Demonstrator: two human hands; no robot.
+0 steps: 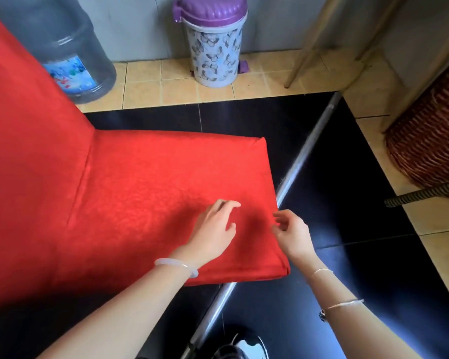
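Loosely curled and empty, the left hand [215,226] lies over the folded red cloth [140,187]. The right hand [293,234] is at the cloth's right edge with fingers half-bent; whether it pinches the cloth is unclear.

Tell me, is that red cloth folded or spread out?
Folded, at least in part: the red cloth shows a thick, doubled edge at its right corners and a straight crease line.

No legible text; water jug label [69,73] blurred.
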